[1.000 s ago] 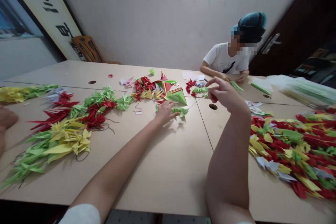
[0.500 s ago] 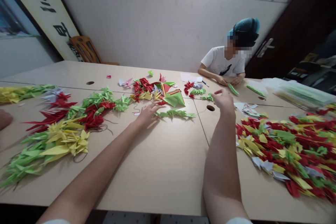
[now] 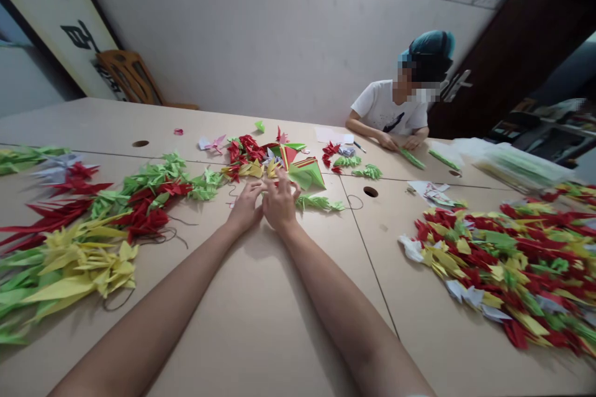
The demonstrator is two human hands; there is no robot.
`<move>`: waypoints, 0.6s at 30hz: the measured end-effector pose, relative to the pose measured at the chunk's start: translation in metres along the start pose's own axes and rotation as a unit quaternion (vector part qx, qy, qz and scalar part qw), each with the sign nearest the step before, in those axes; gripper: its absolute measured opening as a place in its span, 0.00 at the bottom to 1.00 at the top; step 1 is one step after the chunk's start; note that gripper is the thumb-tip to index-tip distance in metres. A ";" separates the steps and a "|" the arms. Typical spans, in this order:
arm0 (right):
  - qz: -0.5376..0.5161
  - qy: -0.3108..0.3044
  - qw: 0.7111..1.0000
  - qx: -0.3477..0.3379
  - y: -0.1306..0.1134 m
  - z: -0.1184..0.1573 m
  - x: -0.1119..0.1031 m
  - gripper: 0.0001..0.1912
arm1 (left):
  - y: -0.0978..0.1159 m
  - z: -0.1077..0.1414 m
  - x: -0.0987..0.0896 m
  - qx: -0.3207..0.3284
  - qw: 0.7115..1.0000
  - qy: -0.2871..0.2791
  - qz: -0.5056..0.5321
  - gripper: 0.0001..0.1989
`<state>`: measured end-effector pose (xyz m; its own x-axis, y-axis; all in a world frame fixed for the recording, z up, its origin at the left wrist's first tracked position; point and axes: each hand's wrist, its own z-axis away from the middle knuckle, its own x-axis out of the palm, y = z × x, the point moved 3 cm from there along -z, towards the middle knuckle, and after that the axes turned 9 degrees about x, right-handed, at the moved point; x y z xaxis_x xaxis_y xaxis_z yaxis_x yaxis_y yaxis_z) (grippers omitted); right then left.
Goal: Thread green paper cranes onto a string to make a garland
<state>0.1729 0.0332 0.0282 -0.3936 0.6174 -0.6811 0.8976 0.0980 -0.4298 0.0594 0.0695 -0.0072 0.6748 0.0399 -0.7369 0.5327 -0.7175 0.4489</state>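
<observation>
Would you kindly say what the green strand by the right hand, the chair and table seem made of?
Green strand: likely matte paper, by its sharp folds.
Chair: probably wood, faintly glossy, from its brown slats.
Table: perhaps smooth laminate, uniformly pale.

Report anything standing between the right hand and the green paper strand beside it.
Nothing visible: the right hand borders the visible left end of the green paper strand. The larger green paper lies beyond the strand. Contact cannot be told.

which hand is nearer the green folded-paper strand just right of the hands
Right. The right hand is just left of the green folded-paper strand; whether it touches is unclear. The left hand is farther left, on the right hand's other side.
</observation>
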 end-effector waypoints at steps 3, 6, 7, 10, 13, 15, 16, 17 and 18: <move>0.014 -0.026 1.000 -0.007 0.005 0.015 0.015 0.15 | 0.000 0.000 0.001 -0.005 1.000 -0.005 -0.006 0.19; 0.004 -0.009 1.000 0.025 0.011 0.016 0.008 0.14 | 0.001 0.001 0.000 -0.016 1.000 -0.006 -0.009 0.16; -0.003 -0.006 1.000 0.029 0.011 0.018 0.005 0.14 | 0.001 0.001 0.000 -0.020 1.000 -0.004 -0.008 0.16; -0.032 -0.001 0.999 0.021 0.006 0.030 -0.002 0.15 | 0.000 0.004 0.000 -0.032 0.999 0.003 -0.001 0.16; -0.067 0.003 0.998 -0.009 0.001 0.050 -0.009 0.15 | -0.001 0.004 0.001 -0.030 0.999 0.026 0.013 0.17; -0.095 0.012 0.995 -0.031 -0.002 0.059 -0.019 0.13 | 0.002 -0.001 -0.007 -0.013 0.997 0.072 0.026 0.17; -0.114 0.029 0.993 -0.032 -0.003 0.060 -0.028 0.12 | 0.006 -0.005 -0.015 -0.003 0.994 0.106 0.032 0.17; -0.136 0.049 0.989 -0.030 -0.005 0.058 -0.039 0.11 | 0.012 -0.010 -0.027 0.001 0.988 0.147 0.036 0.15; -0.161 0.075 0.984 -0.027 -0.007 0.053 -0.054 0.10 | 0.020 -0.016 -0.043 0.008 0.981 0.187 0.041 0.13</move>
<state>0.1775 -0.0423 0.0360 -0.6289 0.6559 -0.4175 0.7423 0.3468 -0.5733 0.0494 0.0648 0.0416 0.8573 0.2323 -0.4595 0.4626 -0.7393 0.4894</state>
